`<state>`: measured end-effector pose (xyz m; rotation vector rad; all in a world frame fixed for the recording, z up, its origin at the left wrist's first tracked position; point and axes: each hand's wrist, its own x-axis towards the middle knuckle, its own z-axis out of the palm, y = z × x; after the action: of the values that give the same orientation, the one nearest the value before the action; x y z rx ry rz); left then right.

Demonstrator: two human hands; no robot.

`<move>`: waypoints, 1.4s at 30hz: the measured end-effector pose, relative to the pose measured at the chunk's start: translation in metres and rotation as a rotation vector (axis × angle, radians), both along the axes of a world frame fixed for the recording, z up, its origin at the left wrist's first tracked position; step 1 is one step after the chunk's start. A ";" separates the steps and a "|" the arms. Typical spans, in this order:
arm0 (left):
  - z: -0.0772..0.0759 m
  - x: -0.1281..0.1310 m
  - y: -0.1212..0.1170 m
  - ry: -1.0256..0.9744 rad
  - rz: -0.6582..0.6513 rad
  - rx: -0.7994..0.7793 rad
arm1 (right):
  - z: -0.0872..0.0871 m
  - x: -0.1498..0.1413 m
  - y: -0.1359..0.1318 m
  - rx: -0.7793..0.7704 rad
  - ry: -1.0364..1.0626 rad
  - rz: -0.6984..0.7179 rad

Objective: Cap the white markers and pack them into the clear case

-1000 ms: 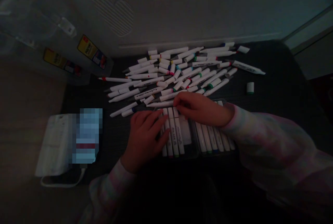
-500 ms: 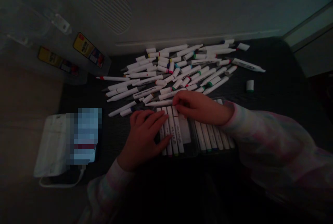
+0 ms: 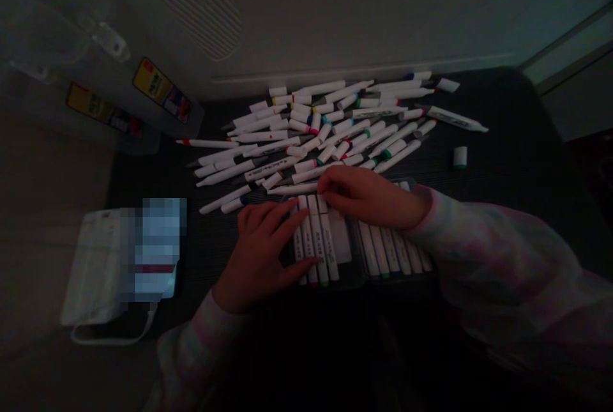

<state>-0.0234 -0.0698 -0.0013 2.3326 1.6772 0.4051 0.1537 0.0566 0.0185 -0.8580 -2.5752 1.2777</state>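
Note:
Capped white markers (image 3: 316, 246) stand side by side in the left part of a clear plastic case (image 3: 354, 274). My left hand (image 3: 263, 249) lies over the left side of that row, fingers spread, fingertips and thumb touching the markers. At the row's top end is my right hand (image 3: 368, 198), its fingers curled and pinched on the end of a marker (image 3: 328, 239); the fingertips are partly hidden. Another row of markers (image 3: 393, 252) fills the case's right part, beneath my right wrist. Behind the hands, a pile of loose white markers and caps (image 3: 325, 131) covers the dark tabletop (image 3: 517, 207).
Left of the hands lie a phone (image 3: 160, 239) with a blurred screen, a white box-like object (image 3: 90, 271) and a white cable (image 3: 110, 340). Clear containers with yellow labels (image 3: 160, 89) stand at the back left. A green-rimmed cap (image 3: 460, 158) lies apart at right.
My left hand has shifted very slightly left, its fingers still spread on the markers. My right hand keeps its place. The loose pile looks unchanged.

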 end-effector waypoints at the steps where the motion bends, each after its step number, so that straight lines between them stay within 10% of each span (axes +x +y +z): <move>1: 0.000 0.000 0.000 -0.003 0.001 -0.002 | 0.000 0.000 0.000 0.000 0.000 0.000; 12: 0.000 -0.025 -0.002 -0.031 0.391 0.474 | -0.003 0.001 -0.001 0.023 -0.003 0.012; 17: 0.001 -0.042 -0.003 0.138 0.552 0.444 | -0.002 0.000 -0.001 0.028 -0.012 0.014; 42: 0.014 -0.076 0.006 0.381 0.449 0.187 | -0.001 -0.002 -0.003 0.031 0.014 -0.003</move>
<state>-0.0991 -0.0634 0.0129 2.2485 2.4564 0.2073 0.1514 0.0532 0.0173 -0.8442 -2.5741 1.2357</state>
